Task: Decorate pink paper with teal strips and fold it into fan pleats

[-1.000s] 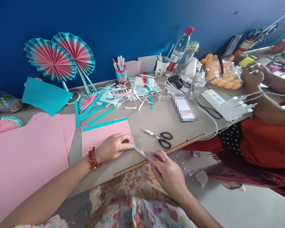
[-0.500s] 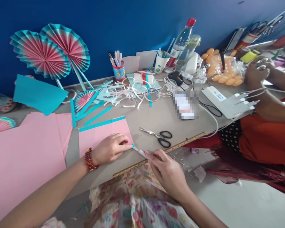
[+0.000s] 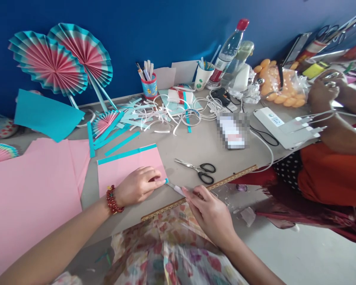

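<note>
The left hand (image 3: 141, 185) lies over the pink card (image 3: 126, 168), fingers curled, its fingertips at a blue bit (image 3: 166, 180) on the card's right edge; whether they pinch or only press, I cannot tell. The right hand (image 3: 209, 209) holds a slim white tool (image 3: 178, 190) between thumb and fingers, its tip pointing at that blue bit. The card lies on the table (image 3: 169, 148), a blue strip (image 3: 127, 153) along its far edge. Scissors (image 3: 198, 169) lie just right of it, shreds (image 3: 145, 114) beyond, and two pleated fans (image 3: 52, 67) stand against the blue wall (image 3: 136, 31).
</note>
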`<state>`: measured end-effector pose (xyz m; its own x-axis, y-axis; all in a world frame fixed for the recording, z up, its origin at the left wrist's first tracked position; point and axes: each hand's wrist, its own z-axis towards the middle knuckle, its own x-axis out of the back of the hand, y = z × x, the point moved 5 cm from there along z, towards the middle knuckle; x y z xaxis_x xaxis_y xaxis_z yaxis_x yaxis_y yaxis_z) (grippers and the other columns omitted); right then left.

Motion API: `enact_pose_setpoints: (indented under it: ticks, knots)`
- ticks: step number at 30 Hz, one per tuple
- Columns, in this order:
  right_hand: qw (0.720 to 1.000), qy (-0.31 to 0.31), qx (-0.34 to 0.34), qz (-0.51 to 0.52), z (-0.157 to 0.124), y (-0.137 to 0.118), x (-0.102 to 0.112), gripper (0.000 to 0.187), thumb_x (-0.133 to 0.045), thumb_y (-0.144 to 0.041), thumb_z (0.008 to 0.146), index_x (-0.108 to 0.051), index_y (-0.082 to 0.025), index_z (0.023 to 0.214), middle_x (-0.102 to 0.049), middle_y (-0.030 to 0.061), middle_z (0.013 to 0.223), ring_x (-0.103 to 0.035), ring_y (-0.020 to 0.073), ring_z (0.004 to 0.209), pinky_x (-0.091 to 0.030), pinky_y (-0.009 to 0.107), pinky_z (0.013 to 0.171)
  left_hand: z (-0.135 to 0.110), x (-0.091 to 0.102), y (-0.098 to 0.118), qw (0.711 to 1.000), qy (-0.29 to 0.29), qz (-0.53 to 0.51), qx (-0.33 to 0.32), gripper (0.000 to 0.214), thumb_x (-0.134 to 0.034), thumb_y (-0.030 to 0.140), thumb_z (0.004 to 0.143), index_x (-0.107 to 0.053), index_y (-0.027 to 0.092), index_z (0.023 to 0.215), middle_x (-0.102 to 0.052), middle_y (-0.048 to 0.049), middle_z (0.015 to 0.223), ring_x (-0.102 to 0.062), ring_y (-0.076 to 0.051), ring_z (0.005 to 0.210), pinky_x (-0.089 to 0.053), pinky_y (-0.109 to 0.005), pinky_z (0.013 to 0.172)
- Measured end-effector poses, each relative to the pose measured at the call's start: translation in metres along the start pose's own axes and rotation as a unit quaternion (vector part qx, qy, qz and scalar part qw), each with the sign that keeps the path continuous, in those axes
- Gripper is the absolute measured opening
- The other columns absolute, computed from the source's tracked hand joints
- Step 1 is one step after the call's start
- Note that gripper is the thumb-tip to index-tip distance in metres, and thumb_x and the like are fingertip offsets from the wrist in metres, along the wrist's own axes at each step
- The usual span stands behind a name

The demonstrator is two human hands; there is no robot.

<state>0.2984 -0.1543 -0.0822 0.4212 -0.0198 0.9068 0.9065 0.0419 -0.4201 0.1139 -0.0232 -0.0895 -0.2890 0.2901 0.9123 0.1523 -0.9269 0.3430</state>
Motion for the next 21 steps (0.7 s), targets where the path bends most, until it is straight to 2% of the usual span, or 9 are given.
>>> enact_pose_setpoints:
  ticks: [21]
  knots:
    - [1.0, 0.008, 0.002, 0.03, 0.0022, 0.0025, -0.0012, 0.035, -0.042, -0.026, 0.1, -0.065, -0.026, 0.126, -0.061, 0.0047, 0.095, -0.062, 0.0115, 0.077, -0.046, 0.02, 0.065, 0.0002, 0.0003, 0.0012, 1.0, 0.007, -0.007, -0.009, 0.032, -0.045, 0.01, 0.094, -0.06, 0.017, 0.121, -0.061, -0.0101, 0.101, -0.052, -0.021, 0.091, -0.047, -0.037, 0.083]
